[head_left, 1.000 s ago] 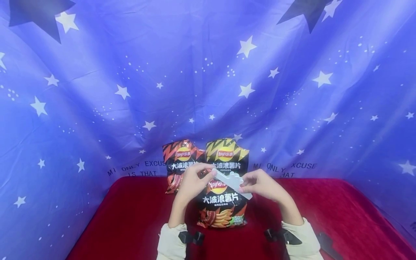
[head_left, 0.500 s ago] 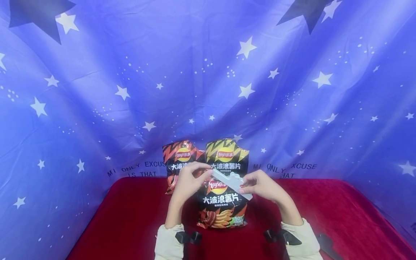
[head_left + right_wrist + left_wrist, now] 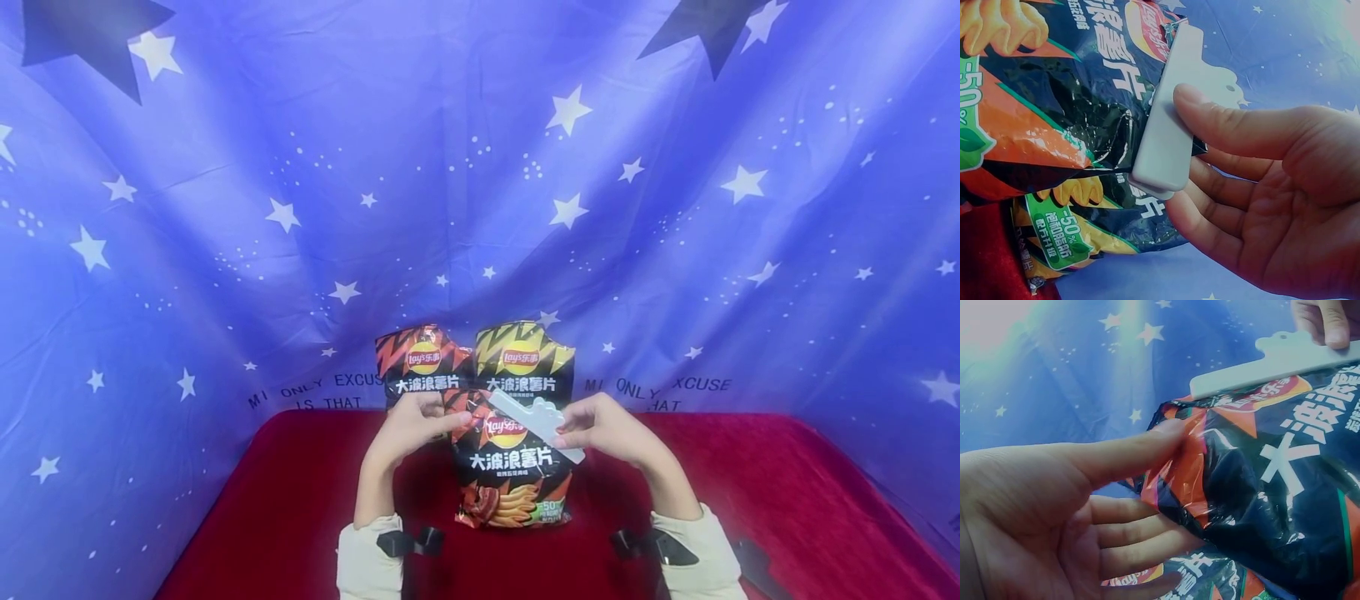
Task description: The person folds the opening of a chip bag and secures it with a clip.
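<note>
A red-and-black Lay's chip bag (image 3: pixel 510 483) stands upright at the front middle in the head view. Across its upper right corner sits a white bag clip (image 3: pixel 528 417), slanting down to the right. My left hand (image 3: pixel 412 429) pinches the bag's upper left edge, thumb in front and fingers behind, as the left wrist view shows. My right hand (image 3: pixel 603 429) holds the clip; in the right wrist view the thumb presses the front of the clip (image 3: pixel 1172 119) and the fingers lie behind it.
Behind stand two more chip bags, a red one (image 3: pixel 423 358) at left and a yellow one (image 3: pixel 522 354) at right, both with a cut upper right corner. All are on a red cloth-covered table (image 3: pixel 292 483). A blue star-patterned curtain (image 3: pixel 450 167) hangs at the back.
My left hand has left the clip's upper left end, moved left and down, and now pinches the front bag's left edge. My right hand stays on the clip.
</note>
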Demonstrator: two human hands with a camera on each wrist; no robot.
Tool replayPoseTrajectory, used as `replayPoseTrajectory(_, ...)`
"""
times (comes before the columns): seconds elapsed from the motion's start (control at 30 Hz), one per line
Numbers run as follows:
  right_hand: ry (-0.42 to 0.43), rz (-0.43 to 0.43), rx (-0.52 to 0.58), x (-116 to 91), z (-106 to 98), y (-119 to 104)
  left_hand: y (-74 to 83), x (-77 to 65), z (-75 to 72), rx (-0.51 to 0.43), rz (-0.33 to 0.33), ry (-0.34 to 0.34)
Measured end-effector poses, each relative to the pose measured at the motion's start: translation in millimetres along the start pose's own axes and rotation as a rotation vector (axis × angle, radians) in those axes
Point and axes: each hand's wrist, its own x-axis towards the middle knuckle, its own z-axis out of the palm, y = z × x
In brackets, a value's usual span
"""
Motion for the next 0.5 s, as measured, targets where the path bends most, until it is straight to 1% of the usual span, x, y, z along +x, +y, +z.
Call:
replayPoseTrajectory(0.07,-0.003,0.005,0.000,-0.1,-0.5,1.4,-0.6,-0.9,-1.0,-0.001,-0.014,-0.035)
replayPoseTrajectory(0.2,-0.014,-0.005,-0.015,-0.9,-2.2,3.7,0.5,-2.2,-1.4,0.000,-0.001,-0.059)
replayPoseTrajectory(0.37,-0.034,-0.026,-0.028,-1.9,-3.8,4.2,3.7,-3.3,-0.2,0.014,-0.002,-0.037)
replayPoseTrajectory(0.5,-0.027,-0.031,-0.035,-2.3,-4.9,2.7,6.4,-4.1,0.8,0.020,-0.006,-0.026)
